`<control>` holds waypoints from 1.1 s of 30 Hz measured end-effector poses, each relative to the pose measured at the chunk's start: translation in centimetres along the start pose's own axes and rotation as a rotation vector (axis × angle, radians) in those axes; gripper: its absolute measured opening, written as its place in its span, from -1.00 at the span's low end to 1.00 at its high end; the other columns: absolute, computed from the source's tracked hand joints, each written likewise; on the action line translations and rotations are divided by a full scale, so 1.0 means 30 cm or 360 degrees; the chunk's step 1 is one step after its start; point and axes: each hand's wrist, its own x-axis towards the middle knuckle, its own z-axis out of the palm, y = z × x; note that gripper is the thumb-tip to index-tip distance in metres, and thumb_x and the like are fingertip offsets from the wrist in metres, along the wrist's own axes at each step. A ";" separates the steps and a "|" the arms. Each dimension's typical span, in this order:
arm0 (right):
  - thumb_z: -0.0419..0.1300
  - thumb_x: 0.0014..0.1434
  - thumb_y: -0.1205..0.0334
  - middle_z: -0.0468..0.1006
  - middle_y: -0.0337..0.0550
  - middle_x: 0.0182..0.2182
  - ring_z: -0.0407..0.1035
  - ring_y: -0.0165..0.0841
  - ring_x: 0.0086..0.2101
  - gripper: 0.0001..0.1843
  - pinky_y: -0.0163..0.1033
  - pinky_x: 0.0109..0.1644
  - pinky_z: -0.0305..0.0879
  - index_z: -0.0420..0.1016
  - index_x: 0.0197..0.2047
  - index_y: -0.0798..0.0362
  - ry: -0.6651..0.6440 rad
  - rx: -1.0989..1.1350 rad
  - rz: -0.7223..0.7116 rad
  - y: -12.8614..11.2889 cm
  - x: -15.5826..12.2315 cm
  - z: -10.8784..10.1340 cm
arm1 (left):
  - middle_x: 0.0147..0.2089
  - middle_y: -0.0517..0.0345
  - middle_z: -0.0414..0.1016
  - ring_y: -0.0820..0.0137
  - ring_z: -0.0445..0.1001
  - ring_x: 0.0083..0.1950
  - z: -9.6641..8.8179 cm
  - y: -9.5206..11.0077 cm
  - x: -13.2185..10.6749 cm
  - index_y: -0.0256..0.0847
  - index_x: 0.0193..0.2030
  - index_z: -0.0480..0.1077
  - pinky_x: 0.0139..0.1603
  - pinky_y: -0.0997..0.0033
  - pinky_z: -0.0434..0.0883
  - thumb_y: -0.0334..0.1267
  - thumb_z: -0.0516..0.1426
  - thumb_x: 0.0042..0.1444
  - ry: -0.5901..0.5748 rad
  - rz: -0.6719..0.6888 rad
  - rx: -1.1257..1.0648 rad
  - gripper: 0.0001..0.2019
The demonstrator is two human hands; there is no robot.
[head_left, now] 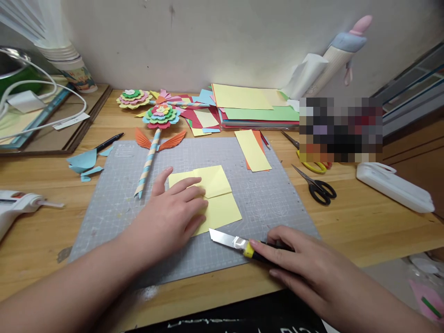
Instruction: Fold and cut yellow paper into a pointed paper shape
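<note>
Head cam, from my remote seat: L hand (173,217) lies palm down, fingers loosely spread, fingertips on the creased pale-yellow paper sheet (222,208), covering its left part. Sheet's flat on the grey gridded cutting mat (274,208), btwn both hands; a line crosses its R half, can't tell if fold or cut. My view has R hand (301,259) closed round the black-and-yellow utility knife (239,243), blade out, tip right by the sheet's near edge; can't tell if touching.

Mat's on a light-brown wooden table (347,231). Upper L of mat: layered multicolour paper flower (161,115) w/ striped stem. Upper R: pale-yellow paper strip (253,150) over orange. R of mat: black-handled metal scissors (317,187). Far L: white glue gun (17,208). At back, stacked coloured paper sheets (258,113) nr a plain off-white wall (215,41).
</note>
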 end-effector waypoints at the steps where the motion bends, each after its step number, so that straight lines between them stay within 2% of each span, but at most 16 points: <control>1: 0.07 0.25 0.40 0.50 -0.09 -0.10 0.47 -0.25 -0.20 -0.34 -0.14 -0.21 0.51 0.18 0.35 -0.30 0.0016 -0.0002 0.0002 0.002 0.000 0.003 | 0.02 0.24 0.58 0.19 0.36 0.27 0.003 -0.006 0.001 -0.03 -0.17 0.45 0.43 -0.14 -0.35 -0.27 0.11 0.22 0.0004 -0.0001 -0.0009 -0.89; 5: 0.09 0.22 0.41 0.51 -0.09 -0.08 0.48 -0.24 -0.18 -0.33 -0.16 -0.20 0.51 0.22 0.34 -0.30 0.0015 -0.0002 -0.0042 0.006 -0.006 0.004 | 0.02 0.24 0.59 0.17 0.38 0.26 0.006 -0.023 0.005 -0.02 -0.11 0.45 0.43 -0.14 -0.37 -0.23 0.16 0.18 0.0015 -0.0018 -0.0048 -0.85; 10: 0.11 0.20 0.42 0.53 -0.10 -0.08 0.49 -0.25 -0.18 -0.31 -0.19 -0.22 0.51 0.21 0.34 -0.31 0.0059 0.0002 -0.0051 0.010 -0.018 0.005 | 0.00 0.26 0.59 0.18 0.39 0.26 0.007 -0.026 0.008 -0.02 -0.16 0.48 0.44 -0.13 -0.40 -0.23 0.17 0.17 0.0020 -0.0011 -0.0063 -0.89; 24: 0.06 0.25 0.40 0.50 -0.05 -0.09 0.47 -0.22 -0.18 -0.35 -0.14 -0.22 0.50 0.20 0.34 -0.28 0.0066 -0.0045 -0.0078 0.025 -0.014 0.014 | -0.02 0.29 0.59 0.19 0.39 0.25 0.010 -0.030 0.010 0.00 -0.15 0.47 0.43 -0.13 -0.39 -0.24 0.16 0.18 0.0015 -0.0013 -0.0053 -0.89; 33: 0.05 0.25 0.37 0.54 -0.06 -0.15 0.46 -0.25 -0.26 -0.46 -0.19 -0.26 0.45 0.37 0.25 -0.23 0.0178 -0.0093 -0.0055 0.016 -0.004 0.031 | 0.01 0.24 0.59 0.18 0.38 0.25 0.020 -0.038 0.006 -0.04 -0.08 0.43 0.43 -0.06 -0.39 -0.16 0.25 0.12 0.0032 -0.0003 -0.0019 -0.78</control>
